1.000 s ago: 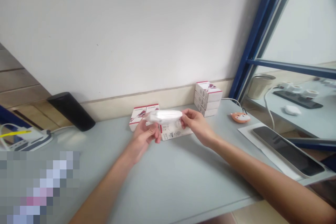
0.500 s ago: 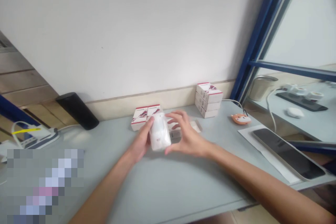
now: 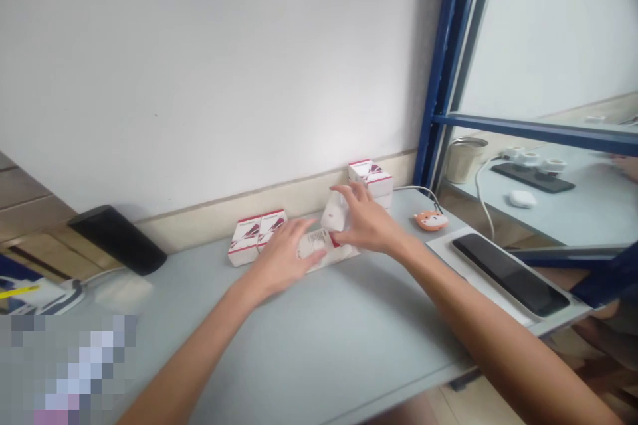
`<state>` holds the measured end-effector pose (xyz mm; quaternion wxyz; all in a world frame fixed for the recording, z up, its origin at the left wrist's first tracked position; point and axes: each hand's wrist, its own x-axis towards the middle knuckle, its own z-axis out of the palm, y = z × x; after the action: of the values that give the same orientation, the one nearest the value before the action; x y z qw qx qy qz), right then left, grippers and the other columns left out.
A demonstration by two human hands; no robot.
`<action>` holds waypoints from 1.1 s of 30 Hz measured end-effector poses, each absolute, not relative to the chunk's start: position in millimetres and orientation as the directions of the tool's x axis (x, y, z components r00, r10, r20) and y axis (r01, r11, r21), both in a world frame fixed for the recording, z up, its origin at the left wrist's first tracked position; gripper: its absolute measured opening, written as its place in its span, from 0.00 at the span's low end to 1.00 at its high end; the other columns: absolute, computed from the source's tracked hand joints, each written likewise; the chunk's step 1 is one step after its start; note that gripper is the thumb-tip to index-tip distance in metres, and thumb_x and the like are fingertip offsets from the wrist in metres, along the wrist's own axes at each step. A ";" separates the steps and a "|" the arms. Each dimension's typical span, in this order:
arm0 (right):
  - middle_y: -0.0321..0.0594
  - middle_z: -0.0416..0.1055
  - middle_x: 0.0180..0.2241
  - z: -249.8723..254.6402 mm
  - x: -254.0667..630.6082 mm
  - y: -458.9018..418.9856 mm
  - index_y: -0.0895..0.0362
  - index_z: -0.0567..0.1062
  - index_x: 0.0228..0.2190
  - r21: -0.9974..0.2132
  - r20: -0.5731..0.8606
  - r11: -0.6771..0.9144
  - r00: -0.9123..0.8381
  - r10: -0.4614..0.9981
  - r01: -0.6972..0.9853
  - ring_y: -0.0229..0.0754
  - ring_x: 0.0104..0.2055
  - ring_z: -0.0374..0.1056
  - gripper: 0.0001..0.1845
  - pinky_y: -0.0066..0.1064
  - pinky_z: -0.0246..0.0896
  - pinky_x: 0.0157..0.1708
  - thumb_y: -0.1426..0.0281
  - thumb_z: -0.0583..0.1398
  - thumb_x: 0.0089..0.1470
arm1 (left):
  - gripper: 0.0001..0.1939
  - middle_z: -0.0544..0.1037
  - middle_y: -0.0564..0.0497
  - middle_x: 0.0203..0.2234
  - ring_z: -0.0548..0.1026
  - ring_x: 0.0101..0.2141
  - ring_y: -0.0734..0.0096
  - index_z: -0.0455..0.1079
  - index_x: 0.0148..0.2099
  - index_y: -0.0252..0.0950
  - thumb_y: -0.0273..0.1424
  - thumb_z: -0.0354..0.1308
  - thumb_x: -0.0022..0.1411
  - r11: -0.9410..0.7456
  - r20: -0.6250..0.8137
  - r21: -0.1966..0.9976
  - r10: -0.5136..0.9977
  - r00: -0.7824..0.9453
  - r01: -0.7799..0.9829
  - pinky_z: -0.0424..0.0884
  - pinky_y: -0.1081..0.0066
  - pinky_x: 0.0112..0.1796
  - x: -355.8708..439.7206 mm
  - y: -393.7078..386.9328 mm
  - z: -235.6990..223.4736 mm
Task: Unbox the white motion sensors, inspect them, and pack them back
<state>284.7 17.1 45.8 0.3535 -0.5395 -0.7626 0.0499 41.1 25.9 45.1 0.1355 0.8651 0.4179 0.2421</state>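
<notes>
My right hand [image 3: 371, 218] is curled around a white plastic-wrapped item [image 3: 334, 214], which tilts up above the desk; its exact kind is unclear. Below it, a white carton [image 3: 315, 244] with small print and a patch of red lies along the desk, partly covered by both hands. At the carton's left end is my left hand [image 3: 283, 255], its thumb and fingers spread with nothing between them. Just behind that hand sit two white-and-red boxes [image 3: 246, 234], side by side.
More of these boxes [image 3: 373, 176] are stacked by the wall, behind my right hand. To the right are an orange animal-faced case [image 3: 431, 220] and a phone [image 3: 511, 273] on a white sheet. A black cylinder [image 3: 117, 239] and a power strip [image 3: 62, 297] stand left.
The white wrapped item has moved from between both hands to the right and back, now with my right hand alone. My left hand has let go of it. The view has turned slightly right.
</notes>
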 end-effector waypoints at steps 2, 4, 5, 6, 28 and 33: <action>0.58 0.59 0.61 46.4 292.7 17.5 0.52 0.62 0.63 -0.432 0.396 0.347 -0.171 0.902 0.832 0.66 0.62 0.62 0.48 0.50 0.68 0.49 0.62 0.72 0.44 | 0.34 0.70 0.42 0.64 0.68 0.63 0.43 0.62 0.71 0.49 0.48 0.62 0.66 -0.649 0.211 0.314 0.759 0.616 0.693 0.66 0.49 0.59 39.2 25.7 33.3; 0.56 0.63 0.57 48.2 296.3 13.9 0.54 0.64 0.60 -0.430 0.331 0.308 -0.169 0.928 0.848 0.64 0.57 0.67 0.44 0.47 0.68 0.45 0.59 0.71 0.45 | 0.33 0.72 0.42 0.62 0.71 0.60 0.45 0.61 0.71 0.50 0.44 0.61 0.68 -0.641 0.174 0.276 0.766 0.619 0.716 0.68 0.50 0.58 32.1 22.7 21.5; 0.55 0.65 0.55 49.7 296.9 11.0 0.54 0.65 0.59 -0.433 0.298 0.294 -0.173 0.939 0.852 0.63 0.55 0.68 0.42 0.45 0.67 0.43 0.58 0.71 0.45 | 0.32 0.72 0.43 0.60 0.72 0.59 0.47 0.60 0.72 0.50 0.43 0.60 0.69 -0.632 0.191 0.267 0.775 0.603 0.728 0.69 0.50 0.57 26.9 20.5 16.6; 0.54 0.66 0.54 51.4 296.9 8.0 0.54 0.65 0.58 -0.432 0.261 0.281 -0.180 0.949 0.857 0.62 0.52 0.70 0.41 0.43 0.67 0.40 0.57 0.70 0.45 | 0.31 0.73 0.43 0.59 0.73 0.58 0.48 0.60 0.71 0.50 0.42 0.59 0.69 -0.626 0.223 0.258 0.780 0.585 0.736 0.70 0.50 0.57 21.3 17.9 12.6; 0.51 0.61 0.56 21.5 245.3 10.2 0.51 0.61 0.52 -0.727 0.439 0.323 0.049 0.897 0.606 0.54 0.54 0.67 0.38 0.45 0.68 0.50 0.58 0.70 0.44 | 0.24 0.73 0.40 0.57 0.72 0.57 0.48 0.68 0.63 0.45 0.26 0.61 0.67 -0.694 0.711 -0.142 0.424 0.561 0.706 0.67 0.50 0.57 -5.3 19.8 3.6; 0.51 0.60 0.56 22.4 245.1 7.1 0.50 0.57 0.41 -0.613 0.578 0.516 -0.105 0.809 0.599 0.52 0.56 0.65 0.29 0.42 0.68 0.53 0.60 0.69 0.47 | 0.26 0.71 0.40 0.57 0.70 0.59 0.47 0.66 0.63 0.46 0.27 0.63 0.65 -0.698 0.765 -0.067 0.423 0.486 0.713 0.67 0.49 0.58 -6.9 22.1 -0.3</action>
<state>245.1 7.1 22.4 0.4669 -0.4791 -0.7347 0.1126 -6.9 22.1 -0.3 -0.1917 0.8403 0.3380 0.3781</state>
